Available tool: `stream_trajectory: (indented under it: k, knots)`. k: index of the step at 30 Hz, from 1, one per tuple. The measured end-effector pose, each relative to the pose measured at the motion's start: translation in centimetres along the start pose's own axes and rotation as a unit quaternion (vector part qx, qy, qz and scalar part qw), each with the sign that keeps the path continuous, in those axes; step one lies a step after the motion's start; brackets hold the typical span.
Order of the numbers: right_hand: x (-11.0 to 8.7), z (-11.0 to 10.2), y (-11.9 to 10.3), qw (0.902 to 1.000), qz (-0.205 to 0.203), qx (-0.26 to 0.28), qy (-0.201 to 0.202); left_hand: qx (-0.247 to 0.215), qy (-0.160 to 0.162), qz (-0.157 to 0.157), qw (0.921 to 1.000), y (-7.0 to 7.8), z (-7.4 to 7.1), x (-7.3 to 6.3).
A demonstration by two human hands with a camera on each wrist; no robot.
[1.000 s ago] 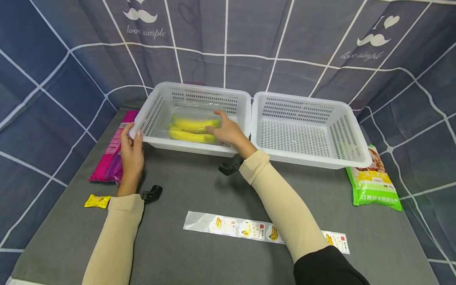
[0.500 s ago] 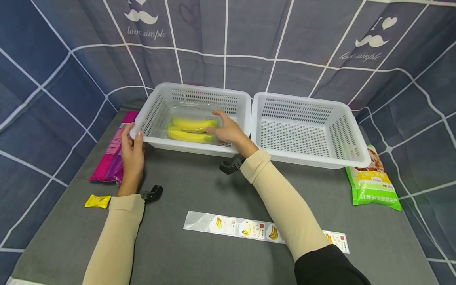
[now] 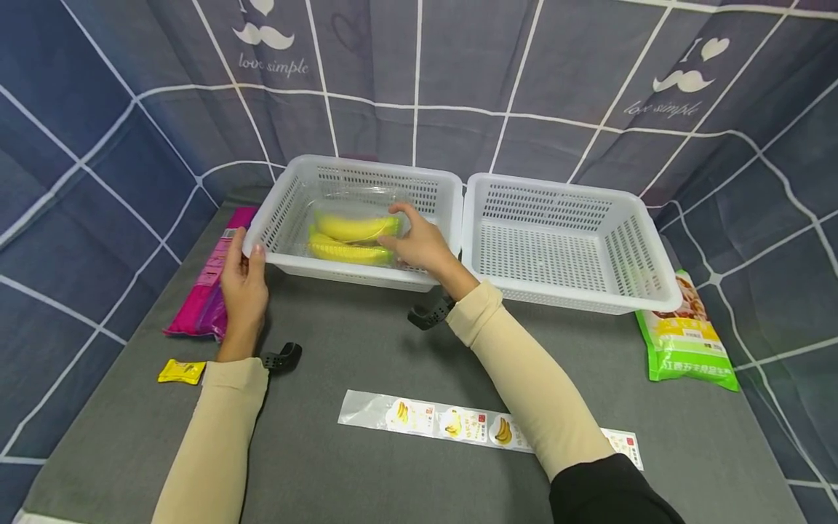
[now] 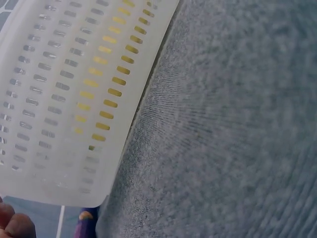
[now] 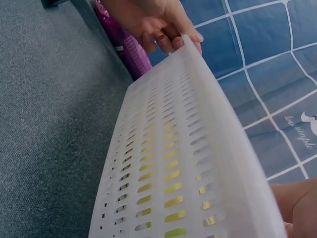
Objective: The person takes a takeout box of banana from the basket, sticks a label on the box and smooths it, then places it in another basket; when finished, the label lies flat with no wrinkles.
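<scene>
My left hand (image 3: 244, 298) grips the front left corner of the left white plastic basket (image 3: 347, 273), thumb over the rim. The right wrist view also shows these fingers (image 5: 161, 37) curled at the rim. Inside this basket lies a clear plastic box (image 3: 366, 195) with yellow bananas (image 3: 353, 229) in it. My right hand (image 3: 428, 247) reaches over the front rim, thumb and forefinger spread at the box's right end. Its other fingers are mostly hidden. Yellow shows through the basket's slots in both wrist views.
A second white basket (image 3: 576, 295) stands close beside on the right. A green snack bag (image 3: 690, 342) lies at its right, a pink bag (image 3: 203, 291) at far left. Nearer are a small yellow packet (image 3: 182, 371) and a strip of banana stickers (image 3: 452, 423), partly under my right arm.
The clear box of bananas and my right hand at its end have shifted very slightly left within the basket. My left hand stays on the corner.
</scene>
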State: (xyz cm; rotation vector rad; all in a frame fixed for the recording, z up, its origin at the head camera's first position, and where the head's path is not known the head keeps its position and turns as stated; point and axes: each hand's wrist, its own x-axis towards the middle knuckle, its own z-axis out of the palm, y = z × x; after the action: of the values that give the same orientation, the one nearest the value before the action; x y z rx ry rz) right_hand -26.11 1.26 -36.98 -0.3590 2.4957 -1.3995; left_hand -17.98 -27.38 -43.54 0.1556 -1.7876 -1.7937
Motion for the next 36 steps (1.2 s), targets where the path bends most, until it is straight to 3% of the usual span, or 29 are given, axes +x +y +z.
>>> stream_trajectory:
  k: [4, 8, 12, 21, 27, 36]
  knots:
    - [-0.4, -0.6, -0.5, 0.9997, -0.007, 0.01, 0.019, -0.005, -0.014, 0.0, 0.9999, 0.0, 0.0, -0.1]
    - [-1.3, -2.0, -1.2, 0.9974, -0.019, 0.058, 0.038, -0.011, -0.024, 0.0, 0.9997, 0.1, 0.1, -0.1]
    - [-2.6, -3.4, -1.8, 0.993, -0.024, 0.105, 0.049, -0.002, -0.02, -0.002, 0.9998, -0.1, 0.1, -0.1]
    - [-5.8, -5.8, -2.2, 0.9844, -0.038, 0.13, 0.113, -0.006, -0.013, -0.005, 0.9999, -0.4, -0.1, 0.1]
    - [-7.9, -7.3, -2.0, 0.978, -0.059, 0.16, 0.121, -0.032, 0.006, -0.033, 0.9989, -0.4, -0.4, 0.3]
    - [-12.4, -8.7, -1.2, 0.9753, -0.093, 0.163, 0.116, -0.039, 0.013, -0.035, 0.9986, -0.6, -0.5, 0.3]
